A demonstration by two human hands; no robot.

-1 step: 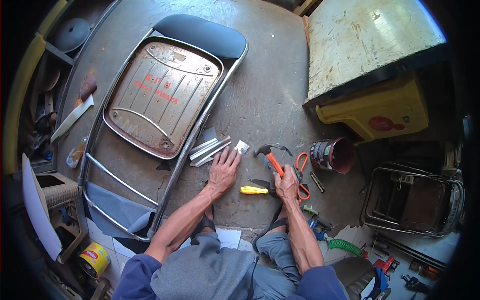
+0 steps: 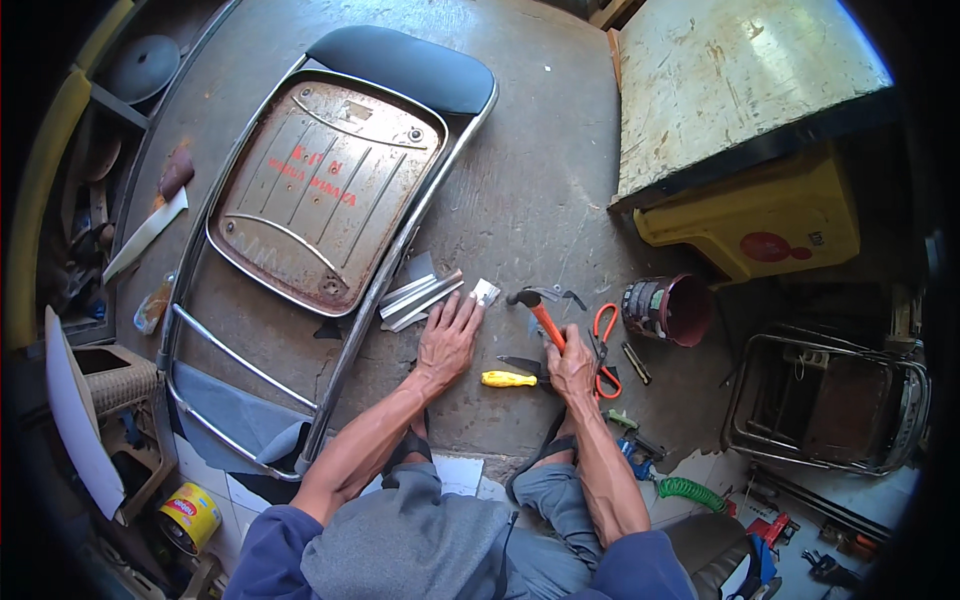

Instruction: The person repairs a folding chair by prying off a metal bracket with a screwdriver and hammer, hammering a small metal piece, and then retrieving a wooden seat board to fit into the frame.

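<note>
My right hand is closed round the orange handle of a claw hammer, whose dark head is close to the floor. My left hand rests with its fingers stretched out. Its fingertips touch or lie beside a small bent silver metal piece. Several silver metal strips lie just left of those fingers. Between my hands is a yellow-handled tool, and a dark blade lies beside it. Orange-handled scissors are right of my right hand, partly hidden by it.
A folded metal chair with a dark padded back lies at the left. To the right are a paint-stained can, a pen-like tool and a stack of chair frames. A worn table stands far right, a green coiled hose lower right.
The hammer head has turned and shifted slightly in my right hand's grip, uncovering a thin metal piece behind it. My left hand stays nearly in place.
</note>
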